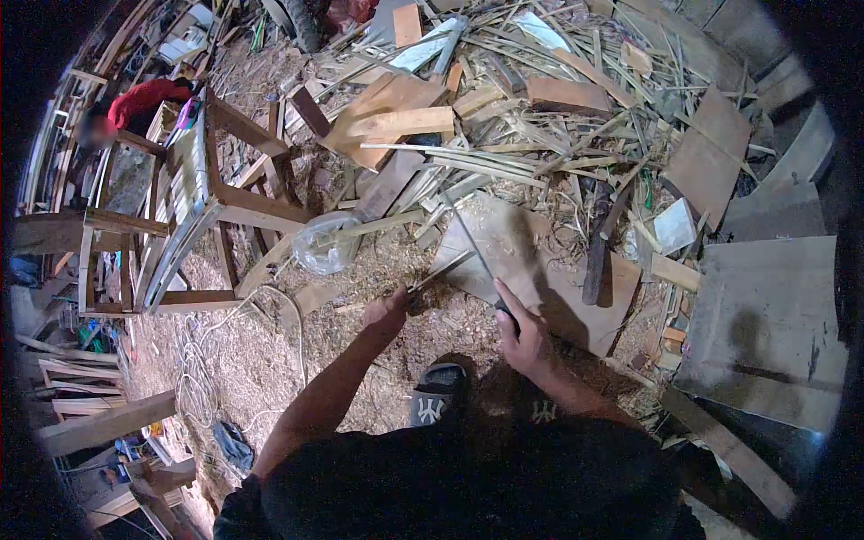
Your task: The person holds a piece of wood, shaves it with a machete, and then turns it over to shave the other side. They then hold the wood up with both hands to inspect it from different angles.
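Observation:
In the middle of the view, my right hand (pixel 529 346) is wrapped round the dark handle of a long thin metal tool (pixel 470 238), its index finger stretched along the top. The tool slants up and to the left. My left hand (pixel 387 315) is closed round the lower end of a shorter narrow tool (pixel 443 269), which points up and to the right. The far end of this shorter tool lies close to the long one; whether they touch I cannot tell. Beneath both is a flat board (pixel 576 301) on the ground.
Wood scraps and thin strips (pixel 531 153) are heaped ahead. A wooden frame (pixel 261 209) stands at the left, near a person in red (pixel 144 101). A coiled cable (pixel 195 382) lies on the sawdust, and a clear plastic bag (pixel 324 243) is ahead-left. A large panel (pixel 765 315) is at the right.

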Action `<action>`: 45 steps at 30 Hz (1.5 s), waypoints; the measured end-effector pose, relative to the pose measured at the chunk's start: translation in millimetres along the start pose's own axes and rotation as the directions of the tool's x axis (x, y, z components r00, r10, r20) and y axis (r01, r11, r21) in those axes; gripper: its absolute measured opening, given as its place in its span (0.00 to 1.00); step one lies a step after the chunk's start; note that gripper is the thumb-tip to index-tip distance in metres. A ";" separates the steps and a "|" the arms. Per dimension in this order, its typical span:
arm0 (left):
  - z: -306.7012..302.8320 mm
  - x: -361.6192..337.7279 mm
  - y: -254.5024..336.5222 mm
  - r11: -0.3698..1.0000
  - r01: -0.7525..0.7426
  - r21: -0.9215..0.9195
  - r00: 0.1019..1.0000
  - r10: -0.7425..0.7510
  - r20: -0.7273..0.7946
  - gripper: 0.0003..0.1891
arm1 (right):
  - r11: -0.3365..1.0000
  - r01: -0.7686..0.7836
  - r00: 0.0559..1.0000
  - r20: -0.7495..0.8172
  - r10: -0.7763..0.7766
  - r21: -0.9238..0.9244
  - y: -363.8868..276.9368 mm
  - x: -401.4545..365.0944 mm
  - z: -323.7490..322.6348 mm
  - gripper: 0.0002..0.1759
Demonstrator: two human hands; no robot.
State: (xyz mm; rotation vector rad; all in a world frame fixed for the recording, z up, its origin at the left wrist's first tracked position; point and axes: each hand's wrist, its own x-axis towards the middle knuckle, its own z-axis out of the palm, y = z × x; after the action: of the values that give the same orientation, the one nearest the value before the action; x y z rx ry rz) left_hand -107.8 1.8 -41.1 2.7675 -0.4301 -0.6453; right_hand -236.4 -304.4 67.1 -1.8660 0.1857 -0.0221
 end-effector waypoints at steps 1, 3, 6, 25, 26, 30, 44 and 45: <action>-4.2 -0.9 4.6 0.999 0.036 0.005 0.998 -0.036 0.044 0.25 | 0.998 0.067 0.997 -0.038 -0.067 -0.005 0.3 -1.7 0.3 0.27; -8.8 1.9 8.8 0.993 0.105 -0.049 0.990 -0.100 0.100 0.25 | 0.995 0.046 0.999 0.029 -0.043 -0.091 2.9 -1.9 -3.8 0.26; -5.7 6.9 4.2 0.974 0.211 -0.083 0.967 -0.195 0.162 0.26 | 0.963 -0.035 0.994 0.088 0.060 -0.266 21.5 -0.5 1.8 0.26; -9.8 -2.4 12.2 0.994 -0.026 0.110 0.999 0.020 0.048 0.14 | 1.000 -0.019 1.000 0.000 0.019 -0.005 5.9 -11.0 -1.6 0.26; -13.9 -4.1 16.1 0.994 -0.024 0.107 0.999 0.019 0.047 0.14 | 0.998 0.066 0.996 -0.054 -0.066 -0.004 6.7 -11.3 -2.5 0.26; 0.7 -1.5 0.6 0.997 -0.035 0.073 0.999 0.033 0.040 0.14 | 0.969 -0.073 0.989 0.111 0.101 -0.234 23.9 -10.3 -3.0 0.26; -4.8 1.3 4.4 0.996 -0.052 0.076 0.997 0.047 0.064 0.15 | 0.999 -0.014 1.000 0.026 0.015 -0.048 8.3 -13.0 1.5 0.26; -1.8 0.5 2.5 0.995 -0.050 0.090 0.998 0.045 0.054 0.14 | 0.999 -0.018 0.999 0.026 0.020 -0.045 5.5 -14.6 0.6 0.26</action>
State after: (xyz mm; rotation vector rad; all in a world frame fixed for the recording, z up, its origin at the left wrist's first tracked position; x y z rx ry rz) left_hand -107.1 -0.3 -38.9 2.8213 -0.5478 -0.7041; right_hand -251.3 -303.3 62.9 -1.9076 0.1870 0.0198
